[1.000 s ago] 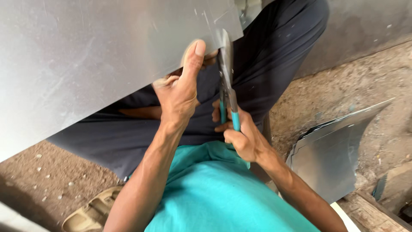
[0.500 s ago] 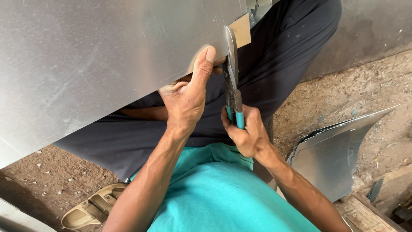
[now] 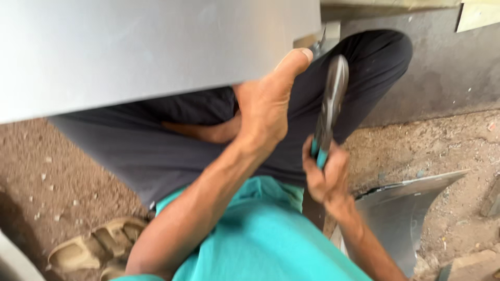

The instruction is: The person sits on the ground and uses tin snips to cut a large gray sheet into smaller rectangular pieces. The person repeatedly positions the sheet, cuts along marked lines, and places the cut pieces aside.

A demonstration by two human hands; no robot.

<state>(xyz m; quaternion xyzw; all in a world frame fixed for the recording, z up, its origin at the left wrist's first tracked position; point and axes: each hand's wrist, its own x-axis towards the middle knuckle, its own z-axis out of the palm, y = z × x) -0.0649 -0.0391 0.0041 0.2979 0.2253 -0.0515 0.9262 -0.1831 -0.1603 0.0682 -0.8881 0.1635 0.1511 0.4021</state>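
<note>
We're looking down at a big grey metal sheet (image 3: 130, 52) tilted across our lap, filling the upper left. Our left hand (image 3: 265, 109) clamps its lower right edge, thumb up along the corner. Just right of it, our right hand (image 3: 325, 174) is closed round the teal handles of the tin snips (image 3: 329, 109), blades pointing up toward that corner; a curved offcut (image 3: 406, 208) lies on the dirt, no containers about

metal sheet (image 3: 130, 52) blocking above, curved offcut (image 3: 406, 208) right, open dirt floor (image 3: 78, 177) left
</note>
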